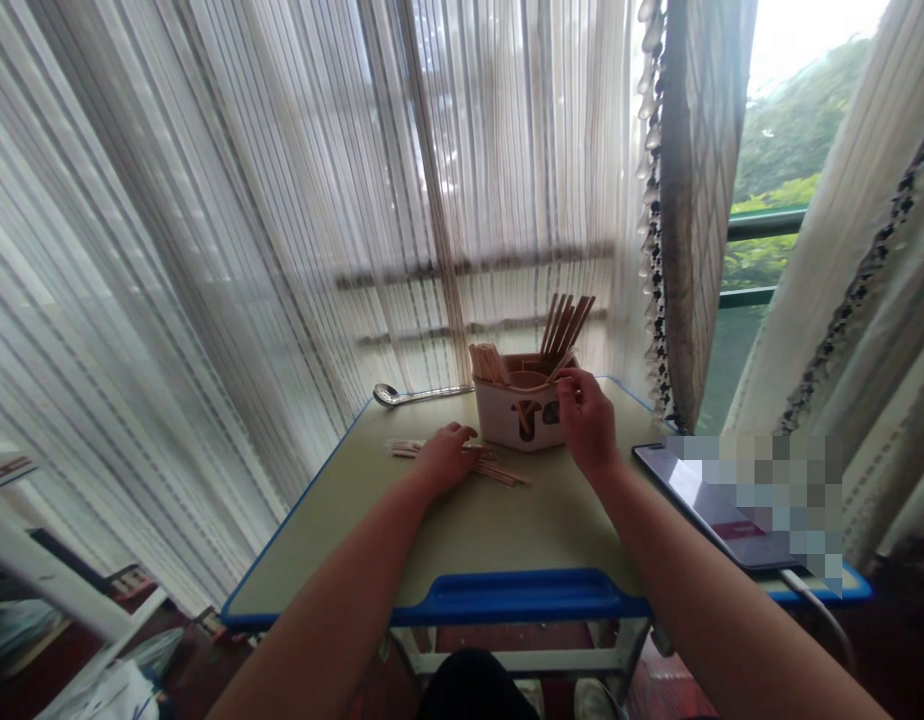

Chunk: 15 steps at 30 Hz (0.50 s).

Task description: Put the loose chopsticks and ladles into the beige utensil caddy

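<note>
A white box with several compartments and a brown rim [499, 415] stands toward the back of the small table. Pale sticks [488, 362] fill its left compartment, and brown chopsticks [567, 325] lean out of the back right one. My right hand [588, 415] is closed in a pinch at the box's right rim, on a thin pale stick [562, 364] that slants into the box. My left hand [445, 458] lies with fingers apart over several thin wrapped chopsticks [499, 473] on the tabletop, touching them. Part of this bundle is hidden under the hand.
Behind the left hand, a metal slotted spoon [391, 396] lies near the back edge. A phone [702, 505] with a white cable [807, 595] rests at the table's right. The table [334, 540] has a blue edge. Curtains [319, 200] hang close behind it.
</note>
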Tool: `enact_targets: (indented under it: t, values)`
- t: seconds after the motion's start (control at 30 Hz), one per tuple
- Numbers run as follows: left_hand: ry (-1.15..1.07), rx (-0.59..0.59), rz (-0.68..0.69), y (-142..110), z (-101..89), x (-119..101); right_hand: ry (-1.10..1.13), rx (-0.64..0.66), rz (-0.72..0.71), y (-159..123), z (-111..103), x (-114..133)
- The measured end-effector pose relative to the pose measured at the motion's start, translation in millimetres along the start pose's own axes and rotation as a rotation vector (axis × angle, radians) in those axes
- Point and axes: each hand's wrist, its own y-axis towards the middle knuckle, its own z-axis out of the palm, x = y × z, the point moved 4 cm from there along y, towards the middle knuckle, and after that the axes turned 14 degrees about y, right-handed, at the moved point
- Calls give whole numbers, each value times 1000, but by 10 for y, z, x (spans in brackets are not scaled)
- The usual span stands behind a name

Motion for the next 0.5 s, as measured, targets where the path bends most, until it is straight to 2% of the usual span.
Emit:
enact_targets:
  t: [0.13, 0.2, 0.27, 0.4, 0.5]
  values:
    - [25, 28, -5, 1, -3, -1, -29, -255, -43, 41, -140, -21]
    - [48, 56, 17, 5, -4, -14, -24, -302, -49, 43, -182, -22]
    - [58, 80, 41, 11, -1, -25, -25, -264, -104, 20, -176, 21]
    - [60, 89, 38, 22, 7, -11, -57, -53, -263, -79, -49, 153]
    - [70, 75, 22, 23, 16, 13, -71, 22, -290, -116, 19, 174]
